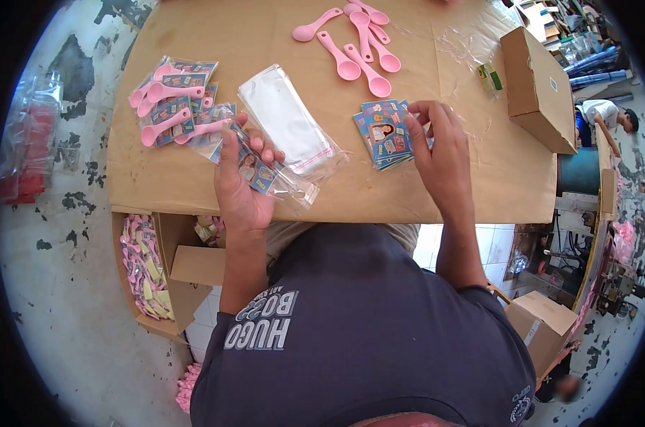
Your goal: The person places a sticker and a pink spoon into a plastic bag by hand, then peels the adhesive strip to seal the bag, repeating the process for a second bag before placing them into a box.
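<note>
- Clear packet (pixel 264 179), left of centre above near table edge: long axis runs far-left to near-right; glossy film, blue printed card inside.
- Left hand (pixel 240 188): palm up, thumb pointing far, fingers curled, pinching packet.
- Card stack (pixel 383 134), right of centre: blue, slightly fanned.
- Right hand (pixel 443 146): palm down, fingers bent at stack's right edge; whether pinching a card, cannot tell.

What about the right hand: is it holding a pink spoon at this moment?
No, the right hand is at the stack of printed cards, while the loose pink spoons lie apart from it.
</note>
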`<state>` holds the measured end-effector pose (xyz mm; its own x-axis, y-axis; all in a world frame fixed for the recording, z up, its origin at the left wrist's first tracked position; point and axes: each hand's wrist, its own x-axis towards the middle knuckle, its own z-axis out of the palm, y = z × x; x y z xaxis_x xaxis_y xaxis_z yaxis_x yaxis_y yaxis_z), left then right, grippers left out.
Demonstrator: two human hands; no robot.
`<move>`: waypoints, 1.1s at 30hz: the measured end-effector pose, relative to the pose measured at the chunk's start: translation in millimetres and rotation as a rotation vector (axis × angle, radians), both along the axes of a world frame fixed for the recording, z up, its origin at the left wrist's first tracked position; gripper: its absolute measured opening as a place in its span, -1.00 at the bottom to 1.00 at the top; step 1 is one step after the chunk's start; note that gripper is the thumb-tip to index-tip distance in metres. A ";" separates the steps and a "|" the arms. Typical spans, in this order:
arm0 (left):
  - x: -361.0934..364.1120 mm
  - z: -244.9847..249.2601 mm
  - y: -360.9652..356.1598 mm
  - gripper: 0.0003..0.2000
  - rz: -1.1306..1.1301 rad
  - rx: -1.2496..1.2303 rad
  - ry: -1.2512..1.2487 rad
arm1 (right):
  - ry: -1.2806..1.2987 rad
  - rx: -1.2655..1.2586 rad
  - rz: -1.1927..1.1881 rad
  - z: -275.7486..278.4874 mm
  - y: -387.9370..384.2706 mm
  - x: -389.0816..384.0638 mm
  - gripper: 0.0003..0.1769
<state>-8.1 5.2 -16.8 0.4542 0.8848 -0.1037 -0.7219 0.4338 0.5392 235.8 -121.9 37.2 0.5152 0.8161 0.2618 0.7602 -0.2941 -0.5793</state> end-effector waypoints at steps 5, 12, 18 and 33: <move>-1.7 -1.1 -1.8 -0.59 -0.055 -0.014 -0.023 | -0.126 0.095 0.218 11.9 40.4 25.6 -0.82; -11.6 -4.1 -13.3 -0.56 -0.078 -0.006 -0.007 | -0.103 0.047 0.536 -10.3 135.4 55.2 -0.68; -20.2 -4.1 -19.9 -0.56 -0.101 -0.002 0.034 | -0.671 0.107 0.559 -24.1 206.1 66.9 -0.59; -29.9 1.2 2.8 -0.46 0.178 0.128 -0.051 | 0.386 0.054 0.451 25.5 83.7 6.4 -0.77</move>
<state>-38.0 8.0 -15.7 0.2919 0.9559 0.0339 -0.8087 0.2277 0.5423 242.2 -38.2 62.6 0.1868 0.9672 0.1723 0.5350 0.0470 -0.8436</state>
